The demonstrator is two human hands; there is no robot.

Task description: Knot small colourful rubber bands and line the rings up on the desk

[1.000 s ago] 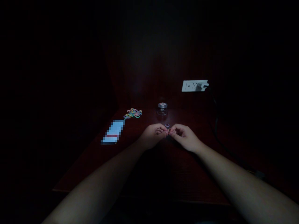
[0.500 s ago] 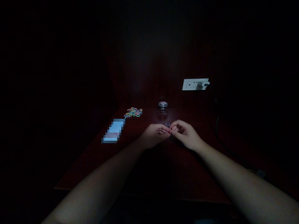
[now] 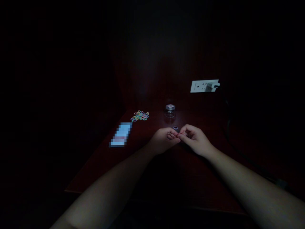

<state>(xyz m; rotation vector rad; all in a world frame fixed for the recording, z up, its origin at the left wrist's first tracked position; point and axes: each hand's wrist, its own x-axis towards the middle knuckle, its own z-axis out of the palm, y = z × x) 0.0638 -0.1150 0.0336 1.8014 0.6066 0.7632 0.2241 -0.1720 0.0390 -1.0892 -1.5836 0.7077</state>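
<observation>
My left hand (image 3: 165,139) and my right hand (image 3: 196,139) meet at the fingertips above the dark red table. Both are closed, thumbs against curled fingers. Whatever small thing they pinch between them is hidden by the fingers and the dim light. Just beyond the fingertips lies a small pale ring (image 3: 175,128), like a little hair tie. Farther back stands a clear round jar (image 3: 170,112) with its lid on. To the left is a loose pile of thin coloured hair ties (image 3: 140,115), several of them overlapping.
A phone-like bright rectangle (image 3: 121,134), blurred out, lies left of my hands. On the back wall is a white socket plate (image 3: 200,86) with a plug in it. A dark cable (image 3: 228,127) hangs down from it and runs along the right side. The surroundings are very dark.
The whole view has shifted, so everything sits slightly farther right. My hands stay together at the fingertips; the small dark-centred spot between them no longer shows.
</observation>
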